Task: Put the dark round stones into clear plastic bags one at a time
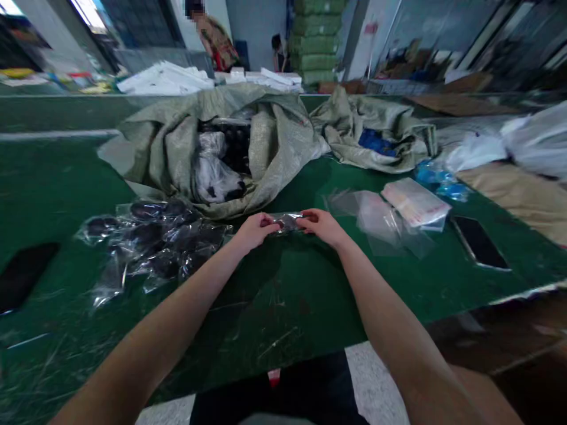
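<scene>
at mid-frame, the left hand point(257, 231) and right hand point(323, 226) are pinching opposite ends of a clear packet point(289, 222); uneven pulling could be risking a tear.

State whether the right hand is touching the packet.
Touching. The head view shows the right hand pinching the packet at its right end, thumb and fingertips against the plastic.

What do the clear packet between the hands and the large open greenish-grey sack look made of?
Clear glossy packet: probably thin plastic film, given its sharp glints and transparency. Large greenish-grey sack: likely woven plastic, dull with slight sheen, given its stiff folds.
</scene>
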`<state>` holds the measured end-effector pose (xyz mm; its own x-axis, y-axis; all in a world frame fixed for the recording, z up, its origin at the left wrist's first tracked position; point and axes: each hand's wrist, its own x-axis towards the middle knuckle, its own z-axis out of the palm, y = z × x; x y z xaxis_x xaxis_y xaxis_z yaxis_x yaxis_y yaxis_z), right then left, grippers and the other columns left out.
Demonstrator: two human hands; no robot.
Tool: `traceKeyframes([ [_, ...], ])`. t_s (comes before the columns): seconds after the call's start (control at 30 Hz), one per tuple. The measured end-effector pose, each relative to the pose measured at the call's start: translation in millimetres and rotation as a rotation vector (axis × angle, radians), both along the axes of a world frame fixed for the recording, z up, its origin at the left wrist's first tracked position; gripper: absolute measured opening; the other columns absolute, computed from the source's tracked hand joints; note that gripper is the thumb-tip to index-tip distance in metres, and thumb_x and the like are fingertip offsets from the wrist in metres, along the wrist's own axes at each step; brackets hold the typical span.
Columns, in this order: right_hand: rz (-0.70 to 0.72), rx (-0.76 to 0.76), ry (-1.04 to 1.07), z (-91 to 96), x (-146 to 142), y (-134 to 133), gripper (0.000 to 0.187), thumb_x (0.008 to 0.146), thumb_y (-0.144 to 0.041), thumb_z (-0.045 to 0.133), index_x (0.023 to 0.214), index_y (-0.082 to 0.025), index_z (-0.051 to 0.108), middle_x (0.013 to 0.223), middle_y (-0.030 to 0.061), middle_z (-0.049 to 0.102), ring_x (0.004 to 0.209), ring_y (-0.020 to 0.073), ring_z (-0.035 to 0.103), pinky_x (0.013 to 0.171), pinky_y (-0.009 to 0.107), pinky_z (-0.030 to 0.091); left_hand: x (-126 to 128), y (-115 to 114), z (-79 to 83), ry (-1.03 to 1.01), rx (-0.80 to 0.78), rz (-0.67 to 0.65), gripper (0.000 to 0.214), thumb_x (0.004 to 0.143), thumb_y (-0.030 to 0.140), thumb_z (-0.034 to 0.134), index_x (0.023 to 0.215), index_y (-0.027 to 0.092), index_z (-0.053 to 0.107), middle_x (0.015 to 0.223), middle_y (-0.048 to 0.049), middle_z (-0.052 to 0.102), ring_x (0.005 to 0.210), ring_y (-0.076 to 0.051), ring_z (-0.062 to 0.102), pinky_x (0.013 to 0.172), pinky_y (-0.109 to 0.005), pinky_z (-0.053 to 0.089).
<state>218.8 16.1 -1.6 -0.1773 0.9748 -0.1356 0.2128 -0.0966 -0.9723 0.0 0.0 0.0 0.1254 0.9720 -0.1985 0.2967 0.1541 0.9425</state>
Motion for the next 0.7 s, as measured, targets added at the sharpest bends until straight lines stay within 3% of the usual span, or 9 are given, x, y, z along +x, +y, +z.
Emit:
traceKeyframes([
  [0.17, 0.098, -0.099, 0.092, 2.2, 1.0, -2.5, 0.025, 0.079, -0.039, 0.072, 0.083, -0.014, 0.068, 0.076, 0.0061, 0.071, 0.066, 0.0114, 0.065, 0.055, 0.020, 0.050, 0.1, -1.9, 6.5, -0.132, -0.006, 0.017, 0.016, 0.078, 0.022, 0.067, 0.086, 0.016, 0.054, 0.063, 0.0040, 0.060, 0.033, -0.002, 0.033, 0.035, -0.020, 0.018],
  [0.33, 0.146, -0.104, 0.307, 3.5, -4.4, -4.6, 0.032, 0.066, -0.042, 0.082, 0.075, -0.015, 0.065, 0.063, -0.0010, 0.066, 0.055, 0.0074, 0.058, 0.054, 0.019, 0.046, 2.6, -2.3, 9.8, -0.204, 0.023, 0.012, 0.020, 0.073, 0.025, 0.071, 0.079, 0.017, 0.053, 0.054, 0.0078, 0.050, 0.035, -0.003, 0.031, 0.036, -0.019, 0.018],
  [0.43, 0.179, -0.118, 0.411, 5.7, -9.9, -9.0, 0.035, 0.064, -0.043, 0.083, 0.073, -0.015, 0.065, 0.064, -0.0009, 0.066, 0.056, 0.0073, 0.058, 0.055, 0.020, 0.046, 0.8, -2.7, 20.5, -0.141, 0.056, -0.020, 0.018, 0.073, 0.025, 0.069, 0.076, 0.017, 0.053, 0.058, 0.0050, 0.057, 0.039, -0.004, 0.035, 0.039, -0.019, 0.022],
  [0.57, 0.218, -0.150, 0.394, 2.5, -17.1, -14.3, 0.035, 0.066, -0.044, 0.081, 0.078, -0.014, 0.068, 0.071, 0.0031, 0.069, 0.062, 0.0096, 0.062, 0.059, 0.021, 0.049, -32.0, -15.7, 53.3, 0.131, 0.173, -0.099, 0.016, 0.075, 0.026, 0.066, 0.072, 0.016, 0.055, 0.069, -0.0018, 0.066, 0.060, -0.012, 0.058, 0.057, -0.023, 0.043],
  [0.7, 0.124, -0.115, 0.337, -1.8, -18.3, -12.1, 0.036, 0.068, -0.047, 0.078, 0.081, -0.014, 0.069, 0.072, 0.0041, 0.069, 0.062, 0.0102, 0.062, 0.059, 0.022, 0.049, -97.4, -56.3, 92.0, 0.803, 0.407, 0.002, 0.020, 0.084, 0.037, 0.055, 0.087, 0.018, 0.060, 0.084, -0.0045, 0.067, 0.075, -0.020, 0.063, 0.070, -0.031, 0.047],
])
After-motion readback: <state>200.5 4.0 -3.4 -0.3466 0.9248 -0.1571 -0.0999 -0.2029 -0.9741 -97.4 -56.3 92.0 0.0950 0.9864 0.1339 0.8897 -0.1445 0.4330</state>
